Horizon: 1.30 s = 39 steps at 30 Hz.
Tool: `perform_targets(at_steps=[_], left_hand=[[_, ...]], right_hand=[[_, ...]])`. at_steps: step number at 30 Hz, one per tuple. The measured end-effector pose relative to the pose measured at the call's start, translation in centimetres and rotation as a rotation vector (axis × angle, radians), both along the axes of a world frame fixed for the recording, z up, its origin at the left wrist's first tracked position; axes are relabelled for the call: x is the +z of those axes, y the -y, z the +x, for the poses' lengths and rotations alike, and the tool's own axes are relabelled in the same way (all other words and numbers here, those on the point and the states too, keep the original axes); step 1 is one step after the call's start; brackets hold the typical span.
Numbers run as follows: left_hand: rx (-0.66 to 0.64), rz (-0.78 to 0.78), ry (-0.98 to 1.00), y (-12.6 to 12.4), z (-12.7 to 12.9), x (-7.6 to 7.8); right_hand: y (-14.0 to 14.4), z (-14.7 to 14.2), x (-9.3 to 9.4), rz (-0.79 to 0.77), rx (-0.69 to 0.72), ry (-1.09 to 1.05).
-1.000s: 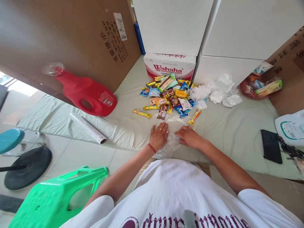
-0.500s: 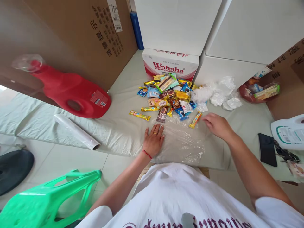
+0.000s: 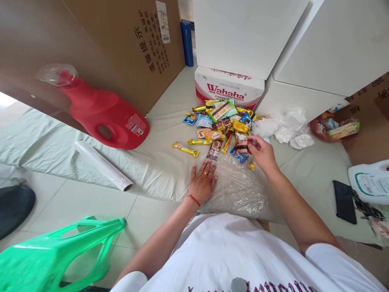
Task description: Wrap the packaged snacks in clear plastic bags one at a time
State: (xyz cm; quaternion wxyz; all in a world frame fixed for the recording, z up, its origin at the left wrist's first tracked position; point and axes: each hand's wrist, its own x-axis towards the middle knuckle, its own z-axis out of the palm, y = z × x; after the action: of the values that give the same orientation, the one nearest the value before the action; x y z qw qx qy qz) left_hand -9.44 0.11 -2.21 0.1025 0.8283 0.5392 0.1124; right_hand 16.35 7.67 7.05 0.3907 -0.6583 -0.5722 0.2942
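The grip of the right hand was pinching a reddish-brown wrapped snack between thumb and fingertips, at the near right edge of the snack pile; a blue packet lay just on its near side. The left hand lay palm down with fingers slightly spread, at the left edge of a clear plastic sheet; the sheet spread between the two arms on the cloth-covered table. Just beyond the left fingertips was a dark cocoa packet; a yellow stick packet lay to its left, apart from the pile. Behind the pile stood a white and red Wahaha box; crumpled white plastic lay to the right; farther left were a red jug and, nearer, a white roll; a black phone lay far over to the right.
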Motion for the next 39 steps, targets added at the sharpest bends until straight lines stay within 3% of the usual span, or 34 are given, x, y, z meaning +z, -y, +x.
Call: perform_targets(at_steps=[3, 5, 8, 10, 13, 16, 18, 20, 22, 25, 29, 32, 34, 39], left_hand=[[-0.002, 0.003, 0.012, 0.0, 0.0, 0.0], [0.0, 0.006, 0.012, 0.0, 0.0, 0.0], [0.002, 0.009, 0.007, 0.0, 0.0, 0.1], [0.0, 0.007, 0.005, 0.0, 0.0, 0.1], [-0.001, 0.009, 0.004, 0.0, 0.0, 0.1], [-0.002, 0.011, 0.0, 0.0, -0.1, 0.0], [-0.003, 0.009, -0.005, 0.0, -0.1, -0.1], [-0.002, 0.006, -0.01, 0.0, -0.2, -0.1], [0.0, 0.003, -0.014, 0.0, -0.2, -0.1], [0.002, -0.003, -0.018, 0.0, -0.2, 0.0], [0.011, -0.002, -0.021, 0.0, -0.2, 0.1], [0.007, 0.002, -0.018, 0.0, -0.2, 0.1], [0.001, 0.005, -0.013, 0.0, -0.2, 0.0], [-0.003, 0.004, -0.013, -0.3, -0.3, 0.2]], right_hand=[[5.3, -0.2, -1.7, -0.248, 0.045, -0.404], [8.1, -1.1, -3.7, -0.335, 0.129, -0.391], [10.2, -2.1, -5.4, -0.292, 0.212, 0.038], [9.6, -2.3, -4.7, -0.236, 0.239, 0.401], [4.8, -2.6, -1.8, -0.113, 0.277, 0.718], [-3.5, -3.5, 0.6, 0.1, 0.376, 0.864], [-9.0, -4.3, 1.1, 0.162, 0.488, 0.945], [-13.4, -5.0, 0.9, 0.097, 0.597, 1.024], [-16.0, -5.3, 0.6, 0.026, 0.664, 1.084], [-17.1, -4.5, 0.8, -0.008, 0.673, 1.081], [-14.9, -1.6, 2.4, 0.157, 0.51, 0.754], [-10.7, 1.0, 3.2, 0.37, 0.293, 0.387], [-7.0, 2.2, 2.9, 0.365, 0.248, 0.214], [1.6, 1.3, -0.7, 0.027, 0.724, 0.164]])
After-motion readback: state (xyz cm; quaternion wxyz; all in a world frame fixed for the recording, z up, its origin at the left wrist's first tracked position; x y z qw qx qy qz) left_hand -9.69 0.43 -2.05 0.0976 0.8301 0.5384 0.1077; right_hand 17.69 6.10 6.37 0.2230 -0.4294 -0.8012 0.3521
